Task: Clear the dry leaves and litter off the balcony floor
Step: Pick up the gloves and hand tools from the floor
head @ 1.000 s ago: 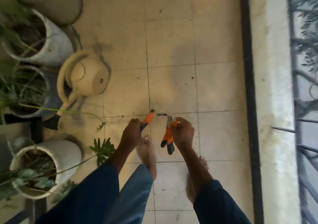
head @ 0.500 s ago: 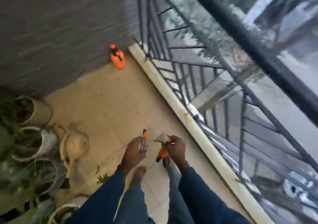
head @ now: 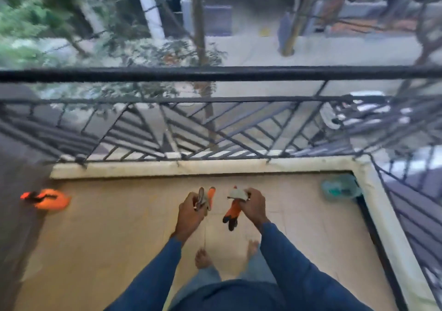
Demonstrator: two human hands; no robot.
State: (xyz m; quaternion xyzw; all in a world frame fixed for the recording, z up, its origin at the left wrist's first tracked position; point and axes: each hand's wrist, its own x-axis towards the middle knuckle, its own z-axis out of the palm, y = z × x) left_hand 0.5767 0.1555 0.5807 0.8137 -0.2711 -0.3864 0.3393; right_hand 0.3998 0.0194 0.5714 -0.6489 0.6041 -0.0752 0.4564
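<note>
Left hand (head: 191, 211) clutches one glove (head: 205, 197), right hand (head: 254, 206) the other glove (head: 233, 211). The floor (head: 119, 227) looks nearly leaf-free; a teal object (head: 339, 187) at two o'clock seems left to clear.

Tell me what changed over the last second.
The person turned from the pots to face the railing; the orange sprayer now shows at left. Nothing taken or let go: the left hand still grips the grey-orange glove, the right hand the orange glove.
</note>
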